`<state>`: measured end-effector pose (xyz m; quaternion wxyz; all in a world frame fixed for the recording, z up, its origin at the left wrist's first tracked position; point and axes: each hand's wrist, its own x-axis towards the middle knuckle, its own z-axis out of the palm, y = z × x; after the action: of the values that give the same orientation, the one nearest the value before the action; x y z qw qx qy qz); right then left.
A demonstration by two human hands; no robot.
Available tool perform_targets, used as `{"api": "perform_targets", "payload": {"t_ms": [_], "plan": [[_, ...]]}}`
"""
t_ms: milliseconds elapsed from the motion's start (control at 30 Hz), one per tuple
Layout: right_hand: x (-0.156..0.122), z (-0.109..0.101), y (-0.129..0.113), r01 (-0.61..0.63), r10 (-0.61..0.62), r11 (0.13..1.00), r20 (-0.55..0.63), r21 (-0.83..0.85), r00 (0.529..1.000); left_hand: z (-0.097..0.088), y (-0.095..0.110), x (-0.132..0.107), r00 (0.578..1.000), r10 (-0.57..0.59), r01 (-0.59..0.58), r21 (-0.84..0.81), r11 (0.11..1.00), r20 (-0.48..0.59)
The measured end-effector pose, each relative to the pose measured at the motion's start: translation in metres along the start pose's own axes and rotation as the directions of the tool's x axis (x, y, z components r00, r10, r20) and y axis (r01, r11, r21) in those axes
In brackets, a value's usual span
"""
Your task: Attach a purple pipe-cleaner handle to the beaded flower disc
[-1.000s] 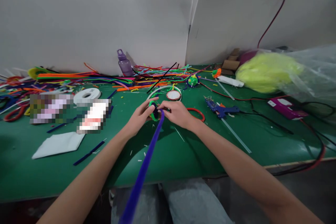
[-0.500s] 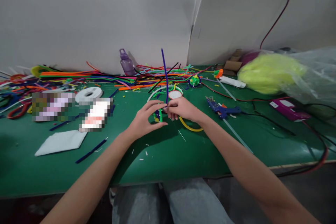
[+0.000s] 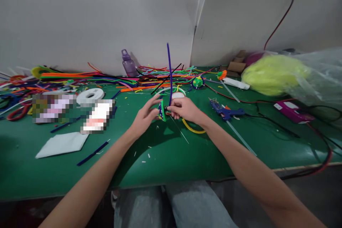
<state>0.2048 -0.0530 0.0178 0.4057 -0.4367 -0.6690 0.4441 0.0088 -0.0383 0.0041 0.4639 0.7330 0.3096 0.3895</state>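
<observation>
Taking the small green-and-blue piece (image 3: 162, 111) as the middle of the clock, the left hand (image 3: 145, 117) is coming in from nine o'clock and grasping the piece between thumb and fingers, above the bench (image 3: 165, 164). The piece is standing on edge, its green rim facing three o'clock. The right hand (image 3: 185, 109) is closing on it from three o'clock, its fingertips pinching the lower end of a purple stem (image 3: 170, 73). The stem is rising almost straight toward twelve; whether it is joined to the piece, the fingers are hiding.

At four o'clock a yellow ring (image 3: 192, 128) is lying partly under the right hand and forearm. Near one o'clock a round white disc (image 3: 178, 95) is resting just beyond the right hand. A green dotted piece (image 3: 198, 82) is sitting at two, and a blue glue gun (image 3: 226, 113) is lying at three.

At nine a white roll (image 3: 90, 97) is lying flat, while a dark blue stem (image 3: 92, 153) is resting at eight. A purple bottle (image 3: 129, 66) is standing near eleven, behind the loose coloured stems (image 3: 88, 76), which are spreading toward ten.
</observation>
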Motion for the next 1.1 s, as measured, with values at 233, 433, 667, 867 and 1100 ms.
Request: {"api": "perform_targets", "payload": {"t_ms": [233, 433, 667, 867, 1100], "plan": [[-0.002, 0.005, 0.004, 0.026, -0.027, 0.999, -0.013, -0.026, 1.000, 0.002, -0.001, 0.002, 0.976, -0.205, 0.215, -0.164, 0.963, 0.078], [0.001, -0.003, 0.009, -0.142, 0.124, 0.986, 0.179, 0.089, 0.976, 0.001, 0.009, -0.004, 0.990, 0.122, -0.137, 0.339, 0.931, 0.065], [0.000, -0.010, 0.011, -0.226, 0.178, 0.963, 0.288, 0.144, 0.941, 0.001, 0.013, -0.006, 0.924, 0.322, -0.382, 0.464, 0.799, 0.207], [0.000, 0.000, 0.007, -0.087, 0.072, 0.990, 0.137, 0.111, 0.988, 0.001, 0.004, -0.001, 0.996, 0.075, -0.082, 0.207, 0.975, 0.040], [-0.003, 0.008, 0.002, -0.032, 0.027, 0.995, 0.047, 0.090, 0.998, 0.001, -0.003, 0.003, 0.994, -0.111, 0.109, 0.090, 0.990, 0.009]]}}
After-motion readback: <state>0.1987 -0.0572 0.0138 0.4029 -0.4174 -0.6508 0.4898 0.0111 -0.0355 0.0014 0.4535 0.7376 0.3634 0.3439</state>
